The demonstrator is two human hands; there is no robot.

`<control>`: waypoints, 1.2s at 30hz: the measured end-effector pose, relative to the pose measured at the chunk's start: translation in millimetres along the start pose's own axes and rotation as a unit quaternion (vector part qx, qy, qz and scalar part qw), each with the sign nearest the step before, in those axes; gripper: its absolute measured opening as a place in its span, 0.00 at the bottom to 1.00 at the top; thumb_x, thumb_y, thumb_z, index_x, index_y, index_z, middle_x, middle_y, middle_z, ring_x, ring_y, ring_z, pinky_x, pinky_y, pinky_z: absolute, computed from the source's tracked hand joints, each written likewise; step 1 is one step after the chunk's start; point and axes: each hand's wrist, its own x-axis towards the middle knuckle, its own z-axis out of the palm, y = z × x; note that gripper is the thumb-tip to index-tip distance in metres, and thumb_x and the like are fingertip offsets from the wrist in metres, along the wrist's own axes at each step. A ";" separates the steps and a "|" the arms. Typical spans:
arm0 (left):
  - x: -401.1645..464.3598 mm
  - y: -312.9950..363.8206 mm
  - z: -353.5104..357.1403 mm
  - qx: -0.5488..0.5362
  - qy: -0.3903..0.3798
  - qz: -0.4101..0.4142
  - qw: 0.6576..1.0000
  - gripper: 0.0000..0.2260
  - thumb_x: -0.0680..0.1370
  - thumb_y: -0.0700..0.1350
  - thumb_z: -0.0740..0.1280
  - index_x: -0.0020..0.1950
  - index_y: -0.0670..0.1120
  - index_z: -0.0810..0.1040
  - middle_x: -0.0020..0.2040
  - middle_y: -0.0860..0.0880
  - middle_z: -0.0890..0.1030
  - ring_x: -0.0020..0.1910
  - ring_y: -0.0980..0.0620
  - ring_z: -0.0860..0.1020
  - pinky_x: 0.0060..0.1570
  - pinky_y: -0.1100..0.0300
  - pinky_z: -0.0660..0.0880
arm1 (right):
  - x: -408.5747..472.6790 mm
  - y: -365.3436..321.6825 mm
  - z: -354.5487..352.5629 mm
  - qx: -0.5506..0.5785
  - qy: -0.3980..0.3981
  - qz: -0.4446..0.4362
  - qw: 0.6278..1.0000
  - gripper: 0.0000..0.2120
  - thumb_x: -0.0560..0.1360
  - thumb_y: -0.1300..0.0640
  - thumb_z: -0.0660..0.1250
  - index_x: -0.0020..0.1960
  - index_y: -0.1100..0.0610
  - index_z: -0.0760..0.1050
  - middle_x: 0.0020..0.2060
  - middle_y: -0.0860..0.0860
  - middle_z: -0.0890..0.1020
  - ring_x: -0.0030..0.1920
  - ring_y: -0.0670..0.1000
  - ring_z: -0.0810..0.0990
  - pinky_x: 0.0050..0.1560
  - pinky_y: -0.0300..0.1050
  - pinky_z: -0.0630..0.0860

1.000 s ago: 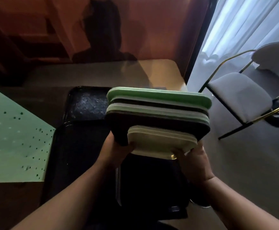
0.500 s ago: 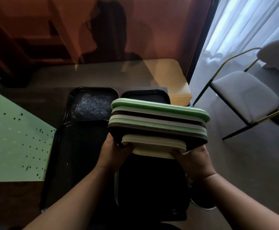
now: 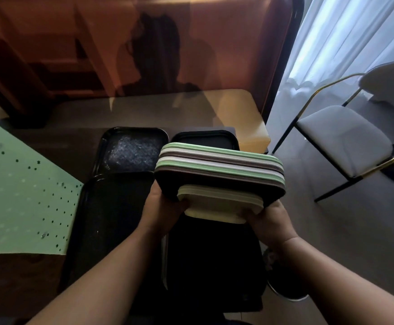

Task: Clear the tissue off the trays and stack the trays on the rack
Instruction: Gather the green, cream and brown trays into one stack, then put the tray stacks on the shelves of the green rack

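Dim and brown, the table (image 3: 78, 137) runs back to a padded bench wall, with a curtained window and a chair (image 3: 346, 139) on the far right. At the left edge lies a green dotted sheet (image 3: 20, 191). Next to it sit black trays (image 3: 111, 221) on the table, one farther back holding something crinkled and shiny, maybe tissue or film; it is too dim to tell which.

The left hand (image 3: 163, 207) grips the near left corner of the stack (image 3: 219, 174), fingers curled under it. The stack, green, grey, dark and cream trays nested together, is held in the air above the black trays, tilted a little down toward the right. The right hand (image 3: 271, 221) holds the near right corner the same way.

No rack can be made out, so the carry appears unfinished. To do it well, the person should probably level the stack, keep both thumbs pressing the small cream trays in so they cannot slide out, and lower it squarely rather than edge first.
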 end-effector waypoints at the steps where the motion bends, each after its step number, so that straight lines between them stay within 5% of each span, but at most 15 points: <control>1: 4.0 3.8 -0.7 -0.005 0.000 0.004 1.000 0.34 0.59 0.43 0.77 0.64 0.60 0.75 0.59 0.51 0.83 0.59 0.46 0.81 0.58 0.39 0.79 | 4.8 -6.8 -2.9 0.014 -0.004 0.016 1.000 0.29 0.67 0.58 0.81 0.65 0.50 0.76 0.50 0.43 0.82 0.53 0.50 0.80 0.50 0.41 0.72; 6: 22.2 43.3 -11.5 0.011 -0.011 0.015 1.000 0.29 0.60 0.42 0.76 0.60 0.55 0.77 0.53 0.51 0.85 0.53 0.47 0.84 0.51 0.39 0.81 | 32.0 -55.0 -34.5 0.063 -0.057 -0.030 0.996 0.35 0.70 0.63 0.77 0.54 0.25 0.68 0.50 0.42 0.81 0.51 0.45 0.81 0.47 0.46 0.81; 9: 33.6 86.8 -23.1 0.005 -0.025 0.010 1.000 0.23 0.64 0.34 0.76 0.55 0.51 0.79 0.47 0.54 0.87 0.47 0.53 0.85 0.48 0.44 0.83 | 53.6 -85.6 -57.9 0.108 -0.068 -0.055 0.990 0.31 0.68 0.64 0.80 0.57 0.34 0.72 0.53 0.47 0.82 0.51 0.46 0.82 0.46 0.42 0.82; 12: 38.6 136.5 -35.3 -0.053 -0.015 -0.032 0.998 0.19 0.64 0.37 0.79 0.51 0.51 0.80 0.47 0.49 0.87 0.46 0.47 0.86 0.47 0.44 0.83 | 72.7 -119.0 -79.2 0.196 -0.076 -0.047 0.977 0.29 0.62 0.55 0.83 0.61 0.49 0.79 0.54 0.58 0.85 0.53 0.58 0.86 0.49 0.57 0.85; 15: 36.9 184.3 -43.7 -0.089 -0.002 -0.046 0.995 0.15 0.69 0.42 0.79 0.52 0.48 0.81 0.50 0.44 0.87 0.45 0.45 0.87 0.44 0.49 0.84 | 83.9 -160.9 -94.3 0.231 -0.069 -0.023 0.970 0.31 0.63 0.42 0.80 0.61 0.55 0.81 0.54 0.55 0.87 0.53 0.55 0.87 0.48 0.49 0.83; 18: 32.7 230.6 -52.5 -0.060 0.058 -0.053 0.995 0.29 0.68 0.56 0.79 0.62 0.42 0.79 0.55 0.45 0.85 0.50 0.44 0.85 0.54 0.49 0.81 | 89.2 -203.4 -103.9 0.267 -0.076 0.034 0.960 0.32 0.64 0.34 0.77 0.59 0.54 0.83 0.54 0.53 0.88 0.54 0.56 0.87 0.57 0.55 0.82; 21: 22.0 279.6 -72.6 -0.011 0.045 -0.075 0.996 0.27 0.71 0.61 0.75 0.52 0.39 0.78 0.51 0.45 0.82 0.50 0.44 0.80 0.56 0.53 0.76 | 93.1 -247.4 -119.0 0.323 -0.089 0.057 0.941 0.28 0.69 0.38 0.77 0.60 0.57 0.83 0.54 0.57 0.88 0.53 0.59 0.88 0.57 0.58 0.82; 25: 2.6 340.0 -115.1 0.021 0.001 -0.073 0.997 0.18 0.71 0.50 0.79 0.49 0.38 0.79 0.44 0.41 0.85 0.41 0.42 0.84 0.44 0.51 0.80 | 91.1 -315.5 -142.9 0.335 -0.134 -0.002 0.933 0.24 0.80 0.41 0.66 0.66 0.58 0.80 0.56 0.59 0.86 0.51 0.59 0.87 0.52 0.55 0.82; 29: -13.9 388.3 -168.3 0.041 -0.003 -0.077 0.996 0.20 0.73 0.49 0.76 0.57 0.38 0.79 0.46 0.40 0.86 0.43 0.41 0.84 0.47 0.50 0.80 | 63.5 -393.0 -161.8 0.316 -0.151 -0.048 0.936 0.15 0.82 0.47 0.63 0.55 0.58 0.81 0.36 0.56 0.87 0.31 0.54 0.86 0.37 0.45 0.80; 34: -38.2 443.0 -255.6 0.115 0.013 -0.027 0.993 0.18 0.76 0.51 0.73 0.58 0.38 0.79 0.47 0.40 0.84 0.44 0.42 0.82 0.43 0.50 0.76 | 27.3 -480.0 -141.5 0.311 -0.102 -0.084 0.941 0.15 0.81 0.49 0.66 0.61 0.59 0.78 0.37 0.57 0.85 0.34 0.55 0.85 0.33 0.43 0.81; 36: -48.6 456.9 -296.5 0.158 0.015 -0.012 0.987 0.20 0.77 0.51 0.72 0.62 0.39 0.77 0.54 0.37 0.83 0.49 0.39 0.82 0.50 0.47 0.77 | 13.1 -512.8 -121.3 0.317 -0.099 -0.085 0.939 0.15 0.81 0.48 0.66 0.60 0.59 0.78 0.34 0.56 0.86 0.31 0.55 0.85 0.32 0.43 0.81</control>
